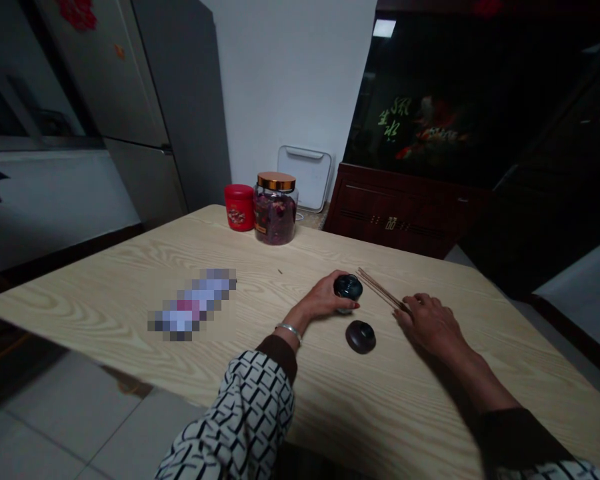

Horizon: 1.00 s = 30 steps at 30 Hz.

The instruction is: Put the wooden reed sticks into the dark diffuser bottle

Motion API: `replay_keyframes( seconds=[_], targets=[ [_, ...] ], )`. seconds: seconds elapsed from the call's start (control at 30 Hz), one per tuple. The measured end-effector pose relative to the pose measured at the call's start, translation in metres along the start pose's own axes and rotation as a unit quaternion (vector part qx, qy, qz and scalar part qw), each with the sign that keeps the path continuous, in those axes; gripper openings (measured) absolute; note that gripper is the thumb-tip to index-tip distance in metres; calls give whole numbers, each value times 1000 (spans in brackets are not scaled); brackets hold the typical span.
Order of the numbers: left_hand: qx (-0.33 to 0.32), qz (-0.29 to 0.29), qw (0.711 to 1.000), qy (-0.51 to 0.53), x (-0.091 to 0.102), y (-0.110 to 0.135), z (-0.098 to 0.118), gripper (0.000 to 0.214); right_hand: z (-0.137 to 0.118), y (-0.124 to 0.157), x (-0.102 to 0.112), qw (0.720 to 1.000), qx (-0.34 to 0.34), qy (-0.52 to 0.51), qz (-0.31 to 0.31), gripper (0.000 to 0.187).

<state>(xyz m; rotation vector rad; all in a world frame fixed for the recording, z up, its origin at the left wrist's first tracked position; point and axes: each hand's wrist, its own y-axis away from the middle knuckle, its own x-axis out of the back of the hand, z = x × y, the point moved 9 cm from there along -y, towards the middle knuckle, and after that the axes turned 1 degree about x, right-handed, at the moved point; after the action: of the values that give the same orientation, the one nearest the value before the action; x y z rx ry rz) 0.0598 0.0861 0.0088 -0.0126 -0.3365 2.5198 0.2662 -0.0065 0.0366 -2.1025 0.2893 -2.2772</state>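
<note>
My left hand (327, 295) is curled around a small dark glossy jar (348, 287) on the table, thumb on the near side and fingers on the far side. On the tabletop in front of it rests a dark brown round lid (361, 337) with a knob. A bundle of thin brown sticks (380, 288) is pinched at its near end by my right hand (430, 320), thumb against the fingers. The sticks slant away toward the jar, their far tips just beyond its right side. What the jar contains cannot be made out.
A light wood-grain table (300, 393) spans the view. At its far edge stand a red canister (239, 208) and a glass jar with a copper-coloured lid (276, 210). A blurred-out flat object (193, 305) lies on the left. One tiny dark fragment (280, 271) sits mid-table.
</note>
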Motion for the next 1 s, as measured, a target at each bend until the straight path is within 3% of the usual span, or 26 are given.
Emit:
replay_keyframes(
  seconds=[0.07, 0.13, 0.23, 0.33, 0.4, 0.47, 0.57, 0.63, 0.7, 0.83, 1.0],
  targets=[
    [1, -2, 1000, -1, 0, 0, 1, 74, -23, 6, 15, 994, 48, -97, -24, 39],
    [-1, 4, 1000, -5, 0, 1, 2, 74, -60, 19, 23, 967, 122, -203, -91, 41],
    [-2, 14, 1000, -23, 2, 2, 4, 75, -105, 38, 26, 940, 200, -231, -154, 51],
    [3, 15, 1000, -22, 3, 2, 2, 73, -116, 40, 29, 933, 214, -249, -145, 54],
    [2, 12, 1000, -10, 2, 2, 1, 72, -109, 34, 35, 911, 205, -328, -140, 50],
    [2, 10, 1000, -8, 2, 1, -1, 73, -95, 20, 49, 871, 166, -450, -107, 48],
    [6, 11, 1000, -23, 3, 2, -2, 73, -73, -8, 72, 770, 81, -633, 0, 50],
    [4, 12, 1000, -25, 4, 2, -1, 72, -73, -24, 77, 709, 56, -700, 53, 54],
    [0, 14, 1000, -27, 4, 3, 1, 72, -84, -37, 73, 684, 56, -724, 72, 52],
    [-7, 12, 1000, -21, 3, 2, 2, 72, -96, -52, 49, 694, 55, -713, 86, 48],
    [-9, -2, 1000, 21, 1, 1, 1, 73, -92, -49, 34, 759, 81, -642, 67, 47]
  ],
)
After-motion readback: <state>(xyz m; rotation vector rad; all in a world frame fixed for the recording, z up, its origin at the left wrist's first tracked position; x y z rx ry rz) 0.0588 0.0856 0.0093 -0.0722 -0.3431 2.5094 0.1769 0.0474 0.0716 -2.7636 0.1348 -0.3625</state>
